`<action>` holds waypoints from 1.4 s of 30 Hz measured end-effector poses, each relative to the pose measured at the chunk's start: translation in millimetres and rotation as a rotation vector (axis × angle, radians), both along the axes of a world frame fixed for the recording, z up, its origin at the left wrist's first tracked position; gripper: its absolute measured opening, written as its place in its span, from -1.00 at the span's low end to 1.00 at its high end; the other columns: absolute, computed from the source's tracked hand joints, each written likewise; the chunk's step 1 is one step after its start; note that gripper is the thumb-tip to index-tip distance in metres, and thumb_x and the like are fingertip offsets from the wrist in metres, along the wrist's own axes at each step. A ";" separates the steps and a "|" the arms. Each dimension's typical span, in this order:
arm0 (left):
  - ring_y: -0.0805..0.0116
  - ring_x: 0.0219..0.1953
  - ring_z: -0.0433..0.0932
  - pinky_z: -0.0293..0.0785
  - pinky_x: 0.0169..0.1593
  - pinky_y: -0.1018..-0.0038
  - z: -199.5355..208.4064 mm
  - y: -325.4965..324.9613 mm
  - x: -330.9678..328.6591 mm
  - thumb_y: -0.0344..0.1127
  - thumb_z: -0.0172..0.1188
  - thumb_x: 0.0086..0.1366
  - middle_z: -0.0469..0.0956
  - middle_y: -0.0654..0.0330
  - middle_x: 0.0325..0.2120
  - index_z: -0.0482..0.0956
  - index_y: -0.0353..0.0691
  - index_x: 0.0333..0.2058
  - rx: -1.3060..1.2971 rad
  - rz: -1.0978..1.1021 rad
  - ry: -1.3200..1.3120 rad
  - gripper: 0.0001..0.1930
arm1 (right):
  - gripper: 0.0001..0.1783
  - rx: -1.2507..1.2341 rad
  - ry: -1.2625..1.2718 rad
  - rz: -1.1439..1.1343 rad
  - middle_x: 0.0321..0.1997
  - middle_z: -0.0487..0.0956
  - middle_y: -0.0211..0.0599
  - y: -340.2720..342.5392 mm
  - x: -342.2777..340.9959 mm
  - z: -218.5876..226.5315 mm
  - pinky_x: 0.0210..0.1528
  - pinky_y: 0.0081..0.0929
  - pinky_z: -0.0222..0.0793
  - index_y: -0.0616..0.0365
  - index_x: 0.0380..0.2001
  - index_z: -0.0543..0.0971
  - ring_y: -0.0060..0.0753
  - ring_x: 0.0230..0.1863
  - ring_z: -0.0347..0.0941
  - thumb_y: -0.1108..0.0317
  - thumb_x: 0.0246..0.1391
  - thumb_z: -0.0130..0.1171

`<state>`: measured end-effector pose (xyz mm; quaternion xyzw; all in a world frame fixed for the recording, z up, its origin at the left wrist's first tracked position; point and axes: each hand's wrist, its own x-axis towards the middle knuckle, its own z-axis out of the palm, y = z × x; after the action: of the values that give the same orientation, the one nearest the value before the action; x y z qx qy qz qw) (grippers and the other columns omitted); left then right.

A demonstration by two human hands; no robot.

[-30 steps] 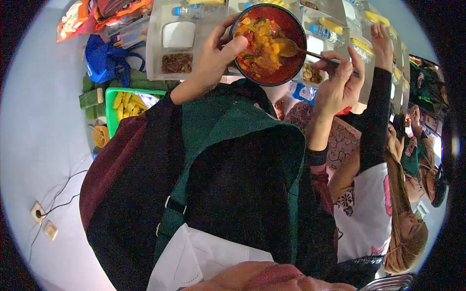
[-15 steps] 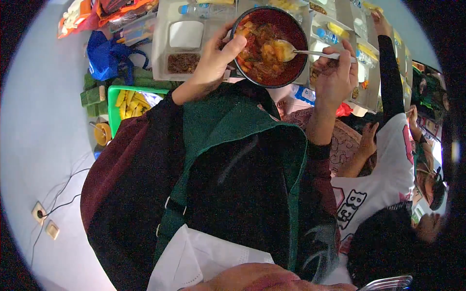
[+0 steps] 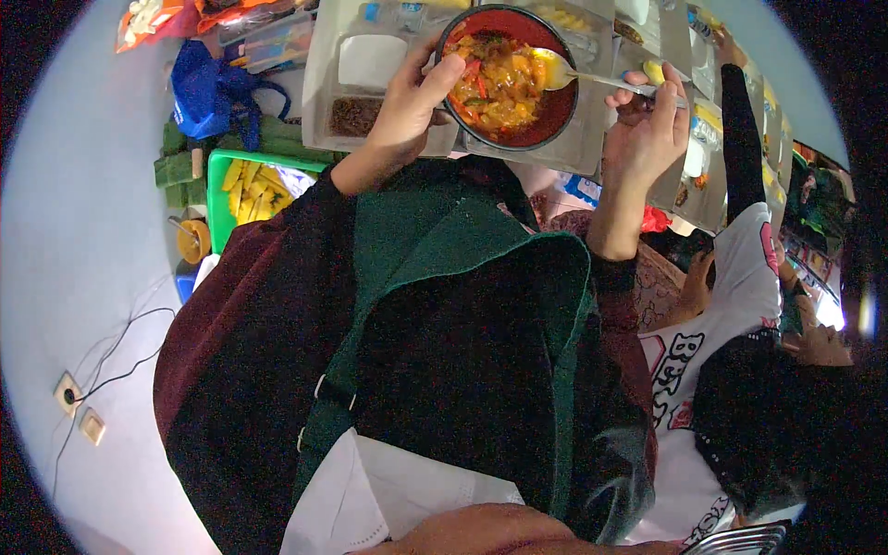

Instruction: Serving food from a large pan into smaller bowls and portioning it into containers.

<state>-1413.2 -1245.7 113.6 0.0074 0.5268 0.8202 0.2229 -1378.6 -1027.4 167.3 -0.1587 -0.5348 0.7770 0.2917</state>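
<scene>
My left hand (image 3: 410,100) grips the left side of a round dark bowl (image 3: 558,113) with a red inside, thumb over the rim. Chunky orange-red food in sauce (image 3: 492,88) with red pieces lies mostly toward the bowl's left and middle. My right hand (image 3: 649,129) is closed round the handle of a metal spoon (image 3: 597,80). The spoon's head rests inside the bowl near its right wall, coated with yellowish sauce. Beneath the bowl stands an open food box (image 3: 319,79) with a white square portion and a compartment of dark brown food (image 3: 355,117).
More open boxes (image 3: 689,194) with bottles and yellow fruit run to the right, where a co-worker in a white top (image 3: 740,277) reaches across. At left are a green tub (image 3: 218,190) of yellow pieces, a blue bag (image 3: 196,97) and an orange cup (image 3: 192,240).
The spoon's head has moved up and right from the food toward the bowl's right wall. The bowl has shifted slightly up and left in view. The co-worker's body has shifted a little.
</scene>
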 end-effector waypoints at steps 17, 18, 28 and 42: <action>0.26 -0.04 0.39 0.49 -0.15 0.20 -7.6 22.4 -12.4 -0.11 0.08 0.17 0.30 0.14 -0.03 0.15 -0.18 0.06 0.004 0.012 -0.041 -0.46 | -0.75 -0.086 -0.032 -0.115 -0.52 0.49 -0.07 39.9 2.3 -42.6 -0.62 -0.41 0.41 0.25 -0.18 0.33 -0.39 -0.68 0.35 0.34 0.12 -0.10; 0.26 -0.04 0.39 0.49 -0.15 0.20 -11.1 23.8 -13.6 -0.11 0.08 0.17 0.30 0.14 -0.03 0.15 -0.18 0.06 0.009 -0.004 -0.047 -0.46 | -0.75 -0.101 -0.025 -0.145 -0.52 0.49 -0.07 45.6 6.0 -44.1 -0.62 -0.42 0.41 0.25 -0.18 0.33 -0.39 -0.69 0.35 0.33 0.11 -0.09; 0.37 -0.25 0.50 0.51 -0.18 0.36 -21.0 21.2 -19.8 -0.15 0.06 0.19 0.38 0.16 -0.10 0.18 -0.19 0.04 0.050 0.054 -0.082 -0.51 | -0.72 0.066 -0.194 -0.330 -0.44 0.50 -0.03 74.6 36.6 -59.1 -0.55 -0.47 0.48 0.28 -0.14 0.31 -0.38 -0.62 0.42 0.32 0.15 -0.16; 0.38 -0.25 0.51 0.51 -0.31 0.45 -10.0 -0.5 -17.6 -0.10 -0.03 0.25 0.43 0.19 -0.18 0.25 -0.22 -0.04 0.046 0.116 -0.004 -0.60 | -0.79 0.495 -0.205 -0.099 -0.30 0.49 0.01 51.1 59.1 -90.8 -0.25 -0.40 0.46 0.33 -0.22 0.29 -0.26 -0.34 0.49 0.39 0.16 -0.15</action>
<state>-1430.9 -1246.3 103.5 -0.0194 0.5070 0.8436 0.1759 -1319.5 -976.3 76.5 -0.1865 -0.7267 0.5874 0.3035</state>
